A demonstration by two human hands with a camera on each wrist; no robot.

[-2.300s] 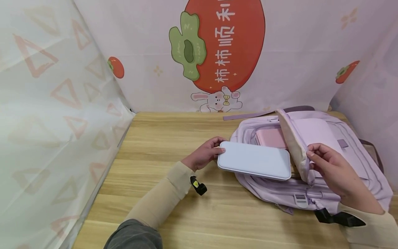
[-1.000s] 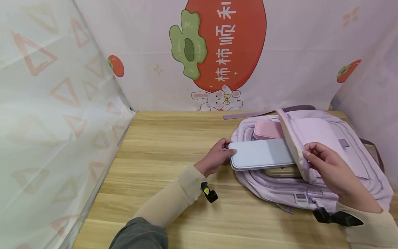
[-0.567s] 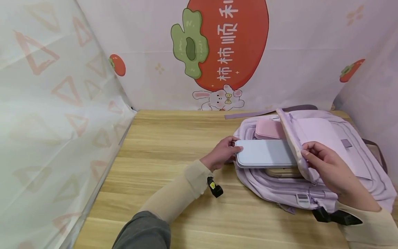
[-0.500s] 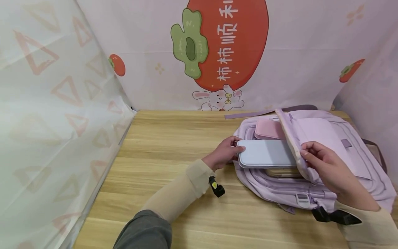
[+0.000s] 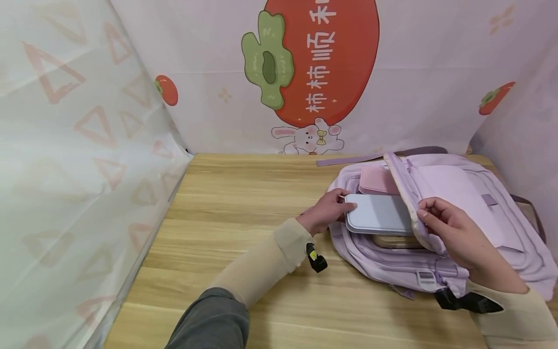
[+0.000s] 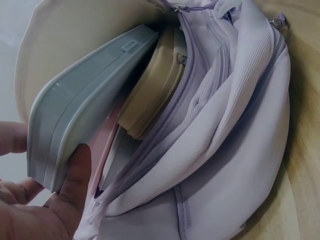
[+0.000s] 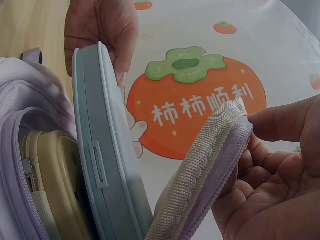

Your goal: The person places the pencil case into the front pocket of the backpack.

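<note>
My left hand [image 5: 326,211] grips the left end of a flat light-blue case [image 5: 378,214], thumb on top and fingers at the edge. The case's far end goes under the raised flap of a lilac backpack [image 5: 462,194], which lies on the table. My right hand [image 5: 451,230] pinches the zippered edge of that flap and holds it up. A small latch shows on the case's side in the right wrist view. Inside the bag, a tan zippered case [image 6: 150,85] lies beside the blue one, and a pink case [image 5: 377,181] sits behind it.
The bag rests at the right of a wooden table [image 5: 244,194]. A purple strap [image 5: 348,159] trails along the back edge, and a buckle [image 5: 426,278] hangs at the bag's front. Printed cloth [image 5: 209,58] stands behind and at both sides.
My left hand has moved right with the blue case, sliding it further under the flap. My right hand keeps its pinch on the flap edge, shifting slightly left.
</note>
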